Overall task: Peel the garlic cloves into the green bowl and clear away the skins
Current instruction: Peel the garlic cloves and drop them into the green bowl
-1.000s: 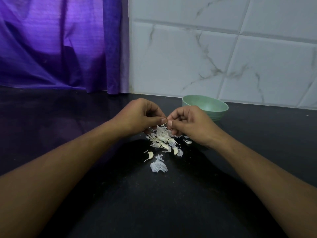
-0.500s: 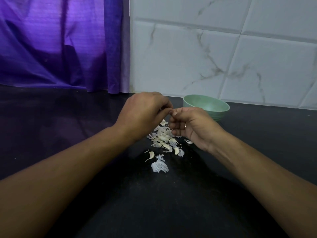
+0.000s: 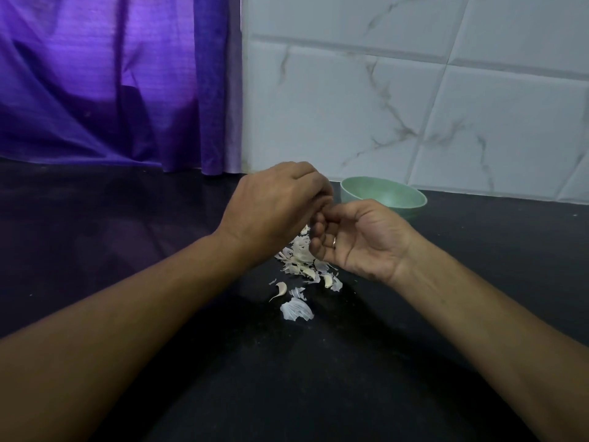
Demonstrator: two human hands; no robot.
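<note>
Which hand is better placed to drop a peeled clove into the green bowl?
Probably the right hand: it lies just in front of the bowl, palm up. The left hand is farther off, over the skins. Anything their fingertips hold is hidden.

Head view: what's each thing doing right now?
left hand: fingers curled, touching the right fingertips, contents hidden
right hand: palm up, fingers curled
green bowl: upright behind the hands
garlic skins: heaped on the counter
loose clove: lying beside the heap
curtain: drawn shut
</note>
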